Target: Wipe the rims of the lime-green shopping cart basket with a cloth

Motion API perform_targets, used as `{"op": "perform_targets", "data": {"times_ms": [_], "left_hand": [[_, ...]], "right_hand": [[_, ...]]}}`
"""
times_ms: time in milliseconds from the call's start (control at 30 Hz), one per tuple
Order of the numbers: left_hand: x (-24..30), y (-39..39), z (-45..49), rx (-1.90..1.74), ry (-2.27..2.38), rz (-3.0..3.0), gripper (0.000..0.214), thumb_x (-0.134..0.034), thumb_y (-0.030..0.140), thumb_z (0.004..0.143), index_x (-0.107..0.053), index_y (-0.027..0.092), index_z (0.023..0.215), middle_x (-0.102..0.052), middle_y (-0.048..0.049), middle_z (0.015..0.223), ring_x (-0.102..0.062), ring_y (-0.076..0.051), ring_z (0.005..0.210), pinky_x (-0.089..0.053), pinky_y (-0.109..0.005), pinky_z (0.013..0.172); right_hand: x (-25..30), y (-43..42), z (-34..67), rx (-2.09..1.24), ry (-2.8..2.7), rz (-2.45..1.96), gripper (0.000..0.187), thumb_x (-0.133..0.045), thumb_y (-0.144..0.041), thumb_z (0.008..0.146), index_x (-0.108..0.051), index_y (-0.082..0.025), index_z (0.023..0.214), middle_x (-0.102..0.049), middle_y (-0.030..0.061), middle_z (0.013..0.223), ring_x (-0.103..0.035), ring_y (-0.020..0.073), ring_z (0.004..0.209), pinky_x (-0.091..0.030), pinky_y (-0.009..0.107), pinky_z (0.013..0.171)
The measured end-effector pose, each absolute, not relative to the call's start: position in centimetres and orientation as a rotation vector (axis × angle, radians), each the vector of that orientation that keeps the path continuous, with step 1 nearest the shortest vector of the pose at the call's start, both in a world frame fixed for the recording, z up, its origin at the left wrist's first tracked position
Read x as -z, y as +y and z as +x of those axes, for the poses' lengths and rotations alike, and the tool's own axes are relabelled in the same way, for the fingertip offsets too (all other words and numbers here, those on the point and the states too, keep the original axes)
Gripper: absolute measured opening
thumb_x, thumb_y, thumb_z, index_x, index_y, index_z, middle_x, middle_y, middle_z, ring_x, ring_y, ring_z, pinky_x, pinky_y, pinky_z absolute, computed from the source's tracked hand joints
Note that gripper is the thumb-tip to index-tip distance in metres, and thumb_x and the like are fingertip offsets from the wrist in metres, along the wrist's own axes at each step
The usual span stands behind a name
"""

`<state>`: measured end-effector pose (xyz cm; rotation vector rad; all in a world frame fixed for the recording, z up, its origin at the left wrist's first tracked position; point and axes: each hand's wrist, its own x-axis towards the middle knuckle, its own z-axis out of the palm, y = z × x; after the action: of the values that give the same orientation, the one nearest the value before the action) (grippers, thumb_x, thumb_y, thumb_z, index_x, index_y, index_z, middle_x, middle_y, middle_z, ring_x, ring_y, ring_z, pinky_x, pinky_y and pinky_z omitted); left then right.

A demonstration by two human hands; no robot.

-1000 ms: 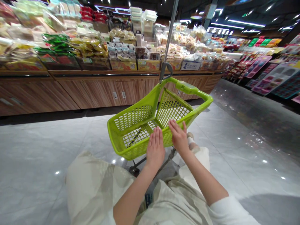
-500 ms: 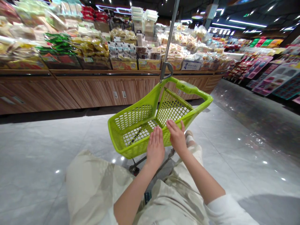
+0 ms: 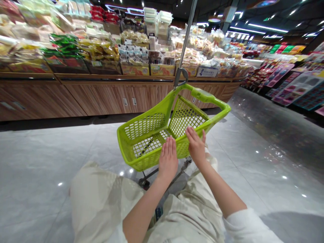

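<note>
A lime-green plastic shopping cart with latticed walls stands in front of me, its basket holding nothing that I can see. My left hand is at the near side of the basket, fingers stretched out and back of the hand up. To its right, my right hand is by the same near rim, fingers extended and the thumb or an outer finger apart. Neither hand grips anything visible. Whether the palms touch the rim cannot be told, since the hands cover it.
Behind the cart runs a wood-fronted counter piled with bagged snacks and boxes. A grey pole rises from the cart's handle corner. Bright display racks line the right. My bent legs flank the near side over glossy tiles.
My right hand has shifted a little to the right along the rim, widening the gap to my left hand. The left hand and the cart are almost where they were.
</note>
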<state>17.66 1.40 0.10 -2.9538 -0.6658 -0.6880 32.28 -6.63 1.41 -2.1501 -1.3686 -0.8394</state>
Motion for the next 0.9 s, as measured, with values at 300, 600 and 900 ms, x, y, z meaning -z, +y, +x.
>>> {"op": "perform_targets", "data": {"times_ms": [300,600,900], "left_hand": [[-0.2,1.7,17.2,0.689,-0.623,-2.956,0.079,-0.05,0.015,0.085,-0.014,-0.002,0.153,-0.014,-0.018,0.163,-0.006,-0.027,0.152,-0.021,-0.043,0.124],[0.1,1.4,17.9,0.698,-0.655,-2.959,0.08,-0.05,0.014,0.083,-0.016,-0.001,0.153,-0.014,-0.0175,0.163,-0.006,-0.027,0.152,-0.021,-0.045,0.124],[0.2,1.7,17.6,0.716,-0.619,-2.945,0.081,-0.051,0.016,0.084,-0.014,-0.002,0.153,-0.012,-0.0184,0.163,-0.005,-0.028,0.152,-0.02,-0.044,0.124]], "right_hand": [[-3.5,-9.0,37.8,0.99,-1.348,-2.149,0.065,-0.038,0.002,0.083,-0.05,-0.026,0.141,-0.059,0.0061,0.141,-0.053,0.0193,0.133,0.0,0.053,0.122],[-0.8,-6.5,30.6,0.785,-1.634,-2.098,0.067,-0.037,0.001,0.083,-0.043,-0.021,0.146,-0.052,0.0078,0.148,-0.045,0.0167,0.139,-0.003,0.044,0.124],[-4.3,-9.4,38.9,0.961,-1.106,-2.232,0.069,-0.04,0.0,0.079,-0.048,-0.027,0.142,-0.056,0.0069,0.144,-0.051,0.0221,0.135,0.002,0.058,0.12]]}}
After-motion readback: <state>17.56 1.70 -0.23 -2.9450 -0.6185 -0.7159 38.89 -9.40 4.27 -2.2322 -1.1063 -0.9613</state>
